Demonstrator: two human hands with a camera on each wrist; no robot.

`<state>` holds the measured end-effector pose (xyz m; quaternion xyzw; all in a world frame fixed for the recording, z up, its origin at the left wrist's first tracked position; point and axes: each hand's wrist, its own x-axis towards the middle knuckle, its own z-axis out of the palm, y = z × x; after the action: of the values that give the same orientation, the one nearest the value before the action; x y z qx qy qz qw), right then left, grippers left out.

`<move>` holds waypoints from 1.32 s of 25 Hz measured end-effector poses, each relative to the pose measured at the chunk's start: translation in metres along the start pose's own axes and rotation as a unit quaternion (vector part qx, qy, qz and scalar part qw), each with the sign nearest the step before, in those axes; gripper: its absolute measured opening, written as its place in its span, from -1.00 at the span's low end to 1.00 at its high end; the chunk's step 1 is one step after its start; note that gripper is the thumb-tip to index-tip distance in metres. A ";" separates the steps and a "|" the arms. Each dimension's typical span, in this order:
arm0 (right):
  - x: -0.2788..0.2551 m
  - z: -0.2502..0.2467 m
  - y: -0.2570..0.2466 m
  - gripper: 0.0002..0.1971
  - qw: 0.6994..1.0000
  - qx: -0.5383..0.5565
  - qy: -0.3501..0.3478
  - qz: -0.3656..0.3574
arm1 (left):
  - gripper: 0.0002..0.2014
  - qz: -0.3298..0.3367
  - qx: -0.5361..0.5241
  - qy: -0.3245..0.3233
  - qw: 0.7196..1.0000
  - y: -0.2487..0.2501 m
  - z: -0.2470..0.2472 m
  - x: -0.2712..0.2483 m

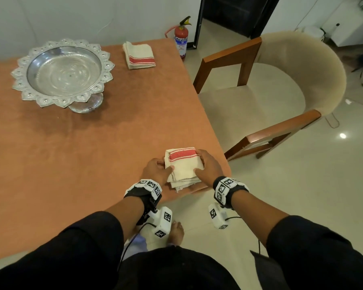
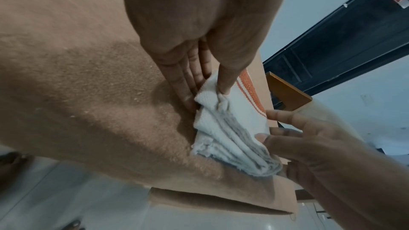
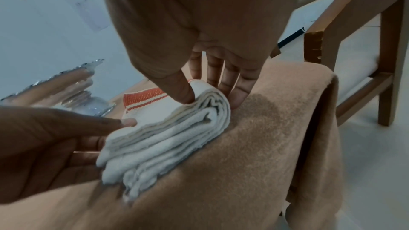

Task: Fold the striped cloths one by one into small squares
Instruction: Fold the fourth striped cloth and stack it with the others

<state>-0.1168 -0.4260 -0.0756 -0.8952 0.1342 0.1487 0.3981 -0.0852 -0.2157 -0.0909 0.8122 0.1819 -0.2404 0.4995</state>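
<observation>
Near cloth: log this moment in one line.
near cloth: folded square at table corner | left hand: pinches left edge | right hand: pinches right edge | far cloth: folded, untouched

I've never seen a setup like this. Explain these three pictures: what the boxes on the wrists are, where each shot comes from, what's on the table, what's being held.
No machine here: a person works with bare hands. The wide picture comes from a camera worn on the head. The white tagged boxes under the wrists are cameras, and they give the two close-ups. On the brown table are a silver footed bowl, a second folded cloth at the far edge, and the folded striped cloth near the corner. The left hand and right hand each hold one side of it, thumbs on top.
</observation>
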 end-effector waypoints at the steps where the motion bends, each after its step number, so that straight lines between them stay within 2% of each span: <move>1: 0.001 0.000 0.002 -0.24 1.000 -0.028 -0.004 -0.007 | -0.70 0.003 0.016 0.021 1.000 -0.002 0.002 -0.002; 3: 0.002 0.000 0.004 -0.21 0.997 -0.077 -0.008 -0.017 | -0.60 -0.009 0.005 0.038 0.999 -0.007 0.004 -0.005; 6: 0.001 0.002 0.002 -0.23 0.994 -0.108 -0.007 -0.023 | -0.62 -0.035 -0.045 0.016 0.998 -0.006 0.004 -0.014; 8: 0.000 0.002 -0.003 -0.24 0.993 -0.111 0.010 -0.026 | -0.61 -0.002 -0.001 0.040 0.999 -0.003 -0.003 -0.017; 9: -0.001 0.002 -0.005 -0.25 0.991 -0.121 0.029 -0.043 | -0.59 0.044 0.064 0.061 0.995 -0.003 -0.007 -0.017; 11: -0.003 0.001 -0.011 -0.30 0.979 -0.160 0.061 -0.108 | -0.57 0.191 0.195 0.096 0.957 -0.002 -0.015 -0.019; 13: -0.002 -0.001 -0.017 -0.33 0.963 -0.203 0.056 -0.171 | -0.45 0.334 0.279 0.068 0.898 0.000 -0.020 -0.016; 15: -0.001 -0.001 -0.020 -0.30 0.953 -0.231 0.026 -0.196 | -0.32 0.403 0.346 0.014 0.847 0.007 -0.020 -0.018; 16: 0.000 -0.002 -0.020 -0.26 0.949 -0.245 0.006 -0.200 | -0.29 0.403 0.362 -0.007 0.840 0.009 -0.018 -0.019; 20: 0.005 -0.003 -0.009 -0.18 0.933 -0.294 -0.054 -0.200 | -0.26 0.337 0.370 -0.048 0.864 0.002 -0.010 -0.023; 23: 0.010 -0.002 -0.004 -0.17 0.921 -0.323 -0.084 -0.201 | -0.18 0.251 0.365 -0.082 0.893 -0.012 -0.007 -0.015; 25: 0.013 0.000 -0.002 -0.16 0.914 -0.343 -0.096 -0.195 | -0.08 0.204 0.375 -0.094 0.900 -0.013 -0.007 -0.006; 30: 0.015 0.004 -0.004 -0.15 0.906 -0.364 -0.105 -0.191 | 0.02 0.174 0.431 -0.099 0.880 -0.006 -0.015 0.000; 33: 0.015 -0.002 -0.011 -0.17 0.919 -0.333 -0.104 -0.185 | -0.05 0.180 0.385 -0.092 0.901 0.006 -0.019 -0.013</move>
<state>-0.0987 -0.4222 -0.0729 -0.9644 -0.1335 0.2006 0.1091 -0.0888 -0.2024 -0.0717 0.9345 -0.1202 -0.2712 0.1970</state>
